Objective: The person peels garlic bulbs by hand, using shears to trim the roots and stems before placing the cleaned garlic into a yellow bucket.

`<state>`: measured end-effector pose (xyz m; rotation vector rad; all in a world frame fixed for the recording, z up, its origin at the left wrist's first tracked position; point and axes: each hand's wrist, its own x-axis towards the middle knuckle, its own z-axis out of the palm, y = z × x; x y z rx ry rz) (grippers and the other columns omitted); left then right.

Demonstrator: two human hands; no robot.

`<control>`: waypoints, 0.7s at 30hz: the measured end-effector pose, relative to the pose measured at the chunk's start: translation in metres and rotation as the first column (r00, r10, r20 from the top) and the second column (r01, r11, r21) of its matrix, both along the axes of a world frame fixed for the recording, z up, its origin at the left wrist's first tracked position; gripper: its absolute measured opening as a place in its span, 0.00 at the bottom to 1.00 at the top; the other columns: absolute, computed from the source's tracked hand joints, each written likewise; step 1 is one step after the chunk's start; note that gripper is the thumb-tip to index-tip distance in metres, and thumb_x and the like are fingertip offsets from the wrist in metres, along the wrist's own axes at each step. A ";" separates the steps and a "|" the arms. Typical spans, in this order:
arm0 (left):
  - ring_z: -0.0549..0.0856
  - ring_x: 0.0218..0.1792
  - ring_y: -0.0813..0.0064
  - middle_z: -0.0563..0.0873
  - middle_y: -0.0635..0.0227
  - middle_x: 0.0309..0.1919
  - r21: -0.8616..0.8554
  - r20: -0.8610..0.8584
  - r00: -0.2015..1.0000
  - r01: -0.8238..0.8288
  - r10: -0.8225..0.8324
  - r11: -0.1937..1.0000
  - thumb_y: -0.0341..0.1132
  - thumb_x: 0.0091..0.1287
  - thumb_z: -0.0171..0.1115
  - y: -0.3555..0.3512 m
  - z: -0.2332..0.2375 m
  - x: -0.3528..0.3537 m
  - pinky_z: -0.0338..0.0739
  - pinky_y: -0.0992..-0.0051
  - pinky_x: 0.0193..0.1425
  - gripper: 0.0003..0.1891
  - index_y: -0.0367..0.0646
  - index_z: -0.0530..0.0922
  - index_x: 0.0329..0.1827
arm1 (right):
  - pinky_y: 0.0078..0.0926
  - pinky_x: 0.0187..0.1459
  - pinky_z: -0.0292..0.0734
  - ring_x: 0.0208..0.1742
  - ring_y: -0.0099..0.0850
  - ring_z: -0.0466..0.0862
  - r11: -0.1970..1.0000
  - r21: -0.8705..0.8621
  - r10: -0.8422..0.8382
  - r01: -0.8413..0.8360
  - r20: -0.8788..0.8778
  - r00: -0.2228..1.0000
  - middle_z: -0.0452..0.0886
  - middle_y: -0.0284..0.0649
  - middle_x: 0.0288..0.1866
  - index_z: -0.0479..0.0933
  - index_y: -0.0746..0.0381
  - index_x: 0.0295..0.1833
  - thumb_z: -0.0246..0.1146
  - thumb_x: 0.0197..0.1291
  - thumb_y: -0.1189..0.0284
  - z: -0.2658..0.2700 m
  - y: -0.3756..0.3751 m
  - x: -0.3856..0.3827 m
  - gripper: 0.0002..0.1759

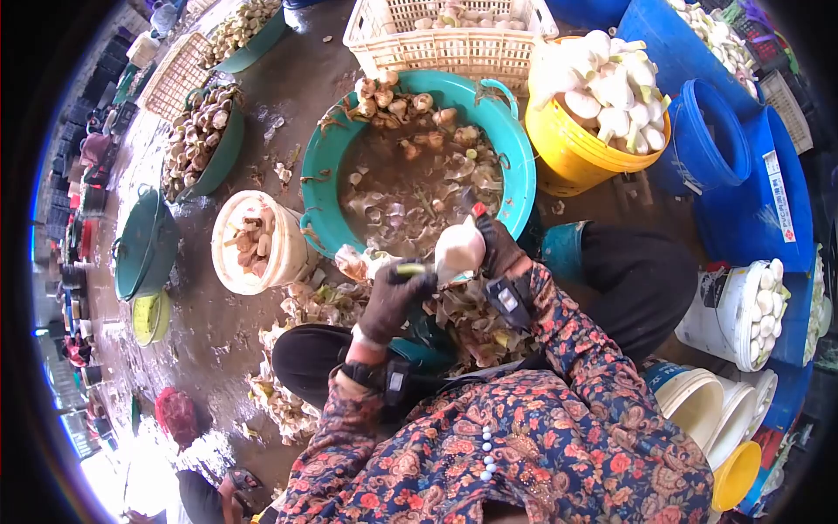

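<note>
My left hand (397,299), in a dark glove, is closed around the green stem (408,270) of a garlic bulb. The white bulb (460,249) lies between my two hands, above the near rim of a teal tub (529,188). My gloved right hand (501,249) is at the bulb's right side, its fingers curled around a tool with a red and black end (477,208). How far each hand grips the bulb is hard to tell. Brown water, loose skins and several unpeeled bulbs (384,96) are in the tub.
A yellow bucket (567,148) heaped with white bulbs stands right of the tub. To the left is a white bucket (229,275) of cut stems. Peelings (292,384) cover the floor by my legs. A beige crate (445,48) stands behind; another person (229,493) is at lower left.
</note>
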<state>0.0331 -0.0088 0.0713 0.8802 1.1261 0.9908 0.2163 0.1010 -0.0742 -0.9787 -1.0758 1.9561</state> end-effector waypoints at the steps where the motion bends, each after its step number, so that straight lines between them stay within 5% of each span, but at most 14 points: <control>1: 0.75 0.28 0.85 0.79 0.74 0.26 0.040 0.022 0.998 0.059 -0.060 0.997 0.39 0.59 0.65 -0.010 0.015 -0.002 0.70 0.83 0.33 0.14 0.35 0.78 0.36 | 0.33 0.38 0.79 0.31 0.35 0.82 0.976 -0.201 -0.121 0.081 -0.197 0.973 0.81 0.43 0.29 0.74 0.66 0.41 0.50 0.61 0.46 -0.036 0.015 -0.003 0.30; 2: 0.75 0.29 0.84 0.79 0.73 0.27 0.001 0.075 0.993 0.092 -0.092 0.996 0.39 0.58 0.66 -0.025 0.032 -0.005 0.71 0.82 0.34 0.14 0.35 0.78 0.36 | 0.37 0.43 0.80 0.34 0.39 0.83 0.837 -0.540 -0.260 0.090 -0.248 0.933 0.82 0.47 0.32 0.74 0.65 0.41 0.48 0.60 0.43 -0.039 0.024 0.003 0.33; 3: 0.76 0.30 0.83 0.80 0.73 0.28 -0.034 0.131 0.984 0.127 -0.121 0.991 0.39 0.57 0.67 -0.037 0.042 -0.011 0.71 0.82 0.36 0.14 0.35 0.78 0.36 | 0.37 0.43 0.80 0.34 0.39 0.83 0.837 -0.538 -0.271 0.100 -0.248 0.930 0.82 0.47 0.32 0.74 0.65 0.41 0.48 0.60 0.43 -0.020 0.024 0.007 0.33; 4: 0.78 0.34 0.81 0.81 0.70 0.32 0.171 0.216 0.907 0.329 -0.361 0.929 0.38 0.55 0.69 -0.039 0.030 -0.030 0.74 0.80 0.41 0.17 0.35 0.77 0.42 | 0.37 0.43 0.81 0.34 0.39 0.83 0.819 -0.574 -0.250 0.020 -0.325 0.912 0.82 0.46 0.33 0.75 0.65 0.41 0.48 0.60 0.42 0.017 0.020 0.013 0.32; 5: 0.80 0.37 0.78 0.83 0.67 0.36 0.187 0.011 0.892 0.442 -0.452 0.877 0.38 0.56 0.69 -0.041 0.031 -0.044 0.75 0.77 0.46 0.21 0.35 0.75 0.48 | 0.37 0.42 0.81 0.34 0.38 0.83 0.795 -0.604 -0.231 -0.064 -0.399 0.887 0.82 0.46 0.33 0.75 0.64 0.40 0.47 0.60 0.42 0.039 0.016 0.018 0.32; 7: 0.82 0.38 0.74 0.83 0.64 0.38 -0.080 -0.102 0.793 0.595 -0.600 0.800 0.40 0.55 0.69 -0.025 0.041 -0.044 0.75 0.74 0.47 0.25 0.35 0.73 0.52 | 0.35 0.39 0.80 0.32 0.37 0.83 0.808 -0.588 -0.252 0.024 -0.308 0.917 0.81 0.44 0.31 0.75 0.63 0.39 0.50 0.60 0.44 0.011 0.014 0.019 0.30; 8: 0.80 0.38 0.78 0.82 0.67 0.35 0.063 -0.377 0.823 0.481 -0.426 0.874 0.35 0.56 0.68 -0.023 0.031 -0.035 0.74 0.75 0.46 0.21 0.34 0.74 0.49 | 0.33 0.36 0.80 0.30 0.35 0.82 0.825 -0.555 -0.270 0.102 -0.230 0.935 0.81 0.43 0.29 0.75 0.63 0.37 0.52 0.60 0.47 -0.007 0.018 0.014 0.27; 9: 0.80 0.40 0.79 0.82 0.64 0.39 -0.037 -0.522 0.775 0.398 -0.358 0.917 0.33 0.57 0.67 -0.015 0.025 -0.029 0.75 0.77 0.46 0.22 0.33 0.73 0.53 | 0.32 0.33 0.80 0.27 0.33 0.81 0.838 -0.515 -0.296 0.179 -0.154 0.943 0.80 0.41 0.28 0.75 0.63 0.36 0.55 0.60 0.49 -0.015 0.021 0.008 0.24; 10: 0.80 0.40 0.78 0.81 0.64 0.40 0.080 -0.557 0.814 0.246 -0.161 0.966 0.32 0.57 0.67 -0.004 0.012 -0.021 0.75 0.77 0.45 0.23 0.34 0.72 0.54 | 0.29 0.27 0.74 0.22 0.26 0.77 0.948 0.090 -0.314 0.304 0.128 0.941 0.77 0.36 0.22 0.76 0.63 0.29 0.60 0.58 0.54 -0.015 0.010 0.006 0.21; 11: 0.80 0.40 0.78 0.81 0.64 0.41 0.200 -0.568 0.822 0.091 0.039 0.976 0.32 0.58 0.66 0.006 0.003 -0.012 0.75 0.77 0.45 0.23 0.35 0.72 0.55 | 0.29 0.27 0.74 0.22 0.26 0.77 0.951 0.083 -0.307 0.299 0.128 0.943 0.77 0.36 0.22 0.76 0.63 0.29 0.60 0.58 0.54 0.013 0.003 0.002 0.21; 13: 0.80 0.39 0.77 0.81 0.64 0.41 0.247 -0.514 0.855 0.069 0.070 0.967 0.31 0.57 0.66 0.031 0.004 0.005 0.75 0.77 0.44 0.21 0.35 0.73 0.54 | 0.29 0.27 0.71 0.23 0.26 0.78 0.961 0.103 -0.271 0.255 0.509 0.817 0.79 0.37 0.20 0.77 0.69 0.27 0.69 0.46 0.54 0.099 -0.001 -0.010 0.24; 15: 0.80 0.39 0.76 0.82 0.64 0.41 0.287 -0.449 0.889 0.045 0.093 0.957 0.30 0.56 0.67 0.039 0.007 0.010 0.75 0.77 0.43 0.20 0.35 0.75 0.52 | 0.28 0.25 0.69 0.22 0.21 0.74 0.940 0.180 -0.342 0.291 0.452 0.824 0.77 0.36 0.19 0.78 0.69 0.26 0.71 0.44 0.56 0.113 -0.003 -0.017 0.24; 17: 0.81 0.38 0.74 0.82 0.63 0.41 0.374 -0.553 0.833 0.244 0.004 0.895 0.28 0.55 0.68 0.046 0.009 0.012 0.75 0.76 0.43 0.16 0.36 0.78 0.46 | 0.28 0.25 0.68 0.22 0.21 0.72 0.922 0.250 -0.376 0.296 0.393 0.839 0.76 0.34 0.18 0.78 0.69 0.26 0.71 0.44 0.56 0.101 0.004 -0.017 0.24; 21: 0.82 0.32 0.70 0.82 0.61 0.30 0.303 -0.610 0.791 0.284 -0.044 0.910 0.28 0.52 0.68 0.043 0.011 0.011 0.74 0.74 0.36 0.11 0.35 0.79 0.37 | 0.27 0.25 0.68 0.22 0.21 0.72 0.956 0.134 -0.292 0.260 0.405 0.866 0.76 0.33 0.19 0.77 0.70 0.25 0.71 0.44 0.55 0.106 -0.003 -0.014 0.25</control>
